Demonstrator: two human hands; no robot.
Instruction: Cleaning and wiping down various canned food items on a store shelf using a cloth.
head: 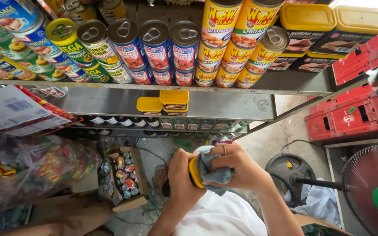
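Low in the middle of the frame, the left hand (181,178) is clenched around a small tin with a yellow lid (194,172), fingers wrapped over its dark body so that only the lid edge shows. The right hand (241,168) is closed on a grey-blue cloth (213,171), pressing it against the lid side of the tin. The tin sits between the two hands, held in the air over the floor and in front of the person's white shirt. By its look it is a rigid, fairly light metal can; its smooth sides would likely be slippery, so a grip across the flat ends or around the full girth seems the safest hold, while the plastic lid could pop off if pried at its rim. The cloth is soft and limp and bunches wherever it is pinched. Above, in the centre of the frame, two more yellow-lidded tins (162,104) stand on a metal shelf (224,105). Rows of round cans (154,48) fill the upper shelf across the top. A cardboard box of small packets (125,177) lies at lower left, a red crate (351,118) at right, and a standing fan (372,188) at lower right.
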